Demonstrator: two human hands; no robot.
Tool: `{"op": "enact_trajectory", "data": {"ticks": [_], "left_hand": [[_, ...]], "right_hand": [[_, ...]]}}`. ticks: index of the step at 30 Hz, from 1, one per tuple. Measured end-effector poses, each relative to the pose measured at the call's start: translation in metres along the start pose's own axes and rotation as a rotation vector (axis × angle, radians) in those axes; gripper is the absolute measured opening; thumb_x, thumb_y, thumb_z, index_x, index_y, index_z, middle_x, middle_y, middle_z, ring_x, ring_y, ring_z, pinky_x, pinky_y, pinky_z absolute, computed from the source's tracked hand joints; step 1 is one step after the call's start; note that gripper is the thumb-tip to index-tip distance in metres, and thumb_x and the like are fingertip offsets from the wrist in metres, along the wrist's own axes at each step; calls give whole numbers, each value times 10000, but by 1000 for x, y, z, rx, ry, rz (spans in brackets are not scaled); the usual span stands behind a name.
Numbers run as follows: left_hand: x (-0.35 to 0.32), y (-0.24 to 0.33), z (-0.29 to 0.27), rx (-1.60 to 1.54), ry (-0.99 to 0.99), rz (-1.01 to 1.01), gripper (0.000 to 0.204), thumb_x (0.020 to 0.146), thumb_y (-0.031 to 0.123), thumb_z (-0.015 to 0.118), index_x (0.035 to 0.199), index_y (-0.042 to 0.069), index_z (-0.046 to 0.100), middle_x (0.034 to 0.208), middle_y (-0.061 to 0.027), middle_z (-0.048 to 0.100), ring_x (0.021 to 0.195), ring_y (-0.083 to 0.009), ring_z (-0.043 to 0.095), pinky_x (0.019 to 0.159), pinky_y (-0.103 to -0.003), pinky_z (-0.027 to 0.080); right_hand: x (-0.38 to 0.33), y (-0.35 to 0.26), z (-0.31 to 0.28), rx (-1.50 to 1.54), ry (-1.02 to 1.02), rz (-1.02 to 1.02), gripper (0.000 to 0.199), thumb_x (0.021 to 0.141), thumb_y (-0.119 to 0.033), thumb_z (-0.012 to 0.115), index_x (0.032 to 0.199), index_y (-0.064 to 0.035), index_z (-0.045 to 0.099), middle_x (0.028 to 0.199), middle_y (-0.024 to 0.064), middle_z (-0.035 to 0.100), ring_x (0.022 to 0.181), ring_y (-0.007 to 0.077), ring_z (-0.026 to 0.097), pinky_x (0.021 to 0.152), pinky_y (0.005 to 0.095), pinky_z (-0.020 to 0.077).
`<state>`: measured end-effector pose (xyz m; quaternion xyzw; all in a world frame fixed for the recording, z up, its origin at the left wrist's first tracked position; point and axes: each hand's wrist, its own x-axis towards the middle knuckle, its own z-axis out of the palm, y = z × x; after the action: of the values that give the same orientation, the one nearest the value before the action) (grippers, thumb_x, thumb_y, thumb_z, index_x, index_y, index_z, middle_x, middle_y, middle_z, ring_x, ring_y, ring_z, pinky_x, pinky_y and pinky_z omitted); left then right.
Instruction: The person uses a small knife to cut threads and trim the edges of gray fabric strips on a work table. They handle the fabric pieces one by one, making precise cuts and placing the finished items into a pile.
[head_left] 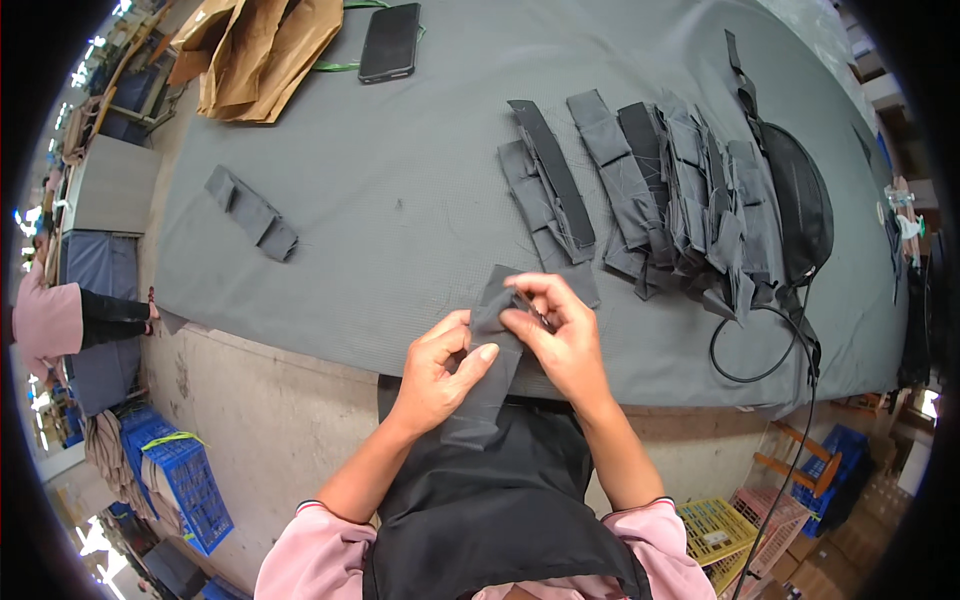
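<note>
Over the near edge of the table, my left hand [445, 368] pinches a grey fabric strip [478, 415] between thumb and fingers. The strip's lower end hangs down in front of my black apron. My right hand [560, 335] is closed at the strip's upper part, with its thumb and index finger close together. A thin dark tool [541, 318] shows partly in its grip; its kind is mostly hidden by the fingers. Just beyond lie more grey strips [545, 200], some loose and some bunched in a pile [690, 190]. Another folded strip [252, 214] lies apart at the left.
A black pouch with a strap [795, 200] lies right of the pile, with a black cable [735, 378] beside it. A phone [390, 42] and a brown paper bag [265, 60] are at the far left. Crates [185, 480] stand on the floor; a person [60, 315] is at left.
</note>
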<state>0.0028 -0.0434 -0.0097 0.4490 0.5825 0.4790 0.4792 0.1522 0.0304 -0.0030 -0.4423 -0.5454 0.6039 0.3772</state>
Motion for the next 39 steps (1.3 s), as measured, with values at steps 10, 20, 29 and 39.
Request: {"op": "enact_trajectory", "data": {"ticks": [10,20,29,39], "left_hand": [[12,15,17,157,84,221,213,787,113,684,710,-26,542,1038,-119,558,1013,-218,522,815,-337,434],[16,5,-8,471,-7,431,244,770,160,694,696,-22,548,1087,-140,621,1163,-363,474,949,-445,382],[21,4,-5,360,20,344,245,875,225,616,834,-16,596,1164,-119,587,1216,-335,421,995,-435,340],[23,-8,-9,100,90,227,239,912,229,571,949,3,639,1236,-107,557,1311,-322,333,1065,-443,261]], "right_hand": [[8,11,3,607,64,554,172,873,-221,661,821,-112,539,583,-65,453,391,6,319,354,170,232],[-12,16,1,502,37,443,189,908,-209,616,945,-32,559,661,1,551,418,21,378,393,170,293],[-39,22,12,-104,-10,-33,101,844,-37,644,803,-2,558,665,-7,529,551,46,448,511,218,369],[-43,3,-6,185,131,189,65,907,-59,565,953,-15,554,702,18,563,522,24,432,537,188,387]]}}
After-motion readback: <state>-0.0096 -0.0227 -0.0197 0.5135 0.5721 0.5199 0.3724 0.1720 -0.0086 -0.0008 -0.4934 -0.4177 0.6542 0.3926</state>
